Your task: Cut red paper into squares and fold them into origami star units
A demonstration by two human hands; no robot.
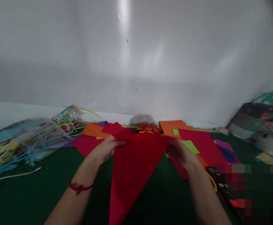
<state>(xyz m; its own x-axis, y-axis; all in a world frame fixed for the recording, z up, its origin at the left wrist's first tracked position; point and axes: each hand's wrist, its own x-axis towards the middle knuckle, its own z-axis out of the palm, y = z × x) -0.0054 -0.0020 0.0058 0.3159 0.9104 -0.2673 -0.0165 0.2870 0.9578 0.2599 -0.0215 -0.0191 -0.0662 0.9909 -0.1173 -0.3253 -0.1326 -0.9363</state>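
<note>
A large red sheet (136,168), of paper or felt, hangs between my hands in a triangular shape, its narrow end pointing down toward me. At its upper left corner my left hand (107,147) pinches the edge, with the thumb lying along the top. My right hand (179,151), a little blurred, grips the upper right corner; its fingers are partly hidden. Just beyond the sheet sits a cluster of orange-red pointed paper pieces (148,127). Behind my left hand lie an orange sheet (93,130) and other red pieces.
Bundles of coloured pipe cleaners (63,120) in clear plastic lie at left on the dark green table (45,187). Red, orange and lime sheets (191,146) spread at right. A long black object (221,186) is beside my right forearm. A bag (255,117) stands at far right; a white wall (136,62) rises behind.
</note>
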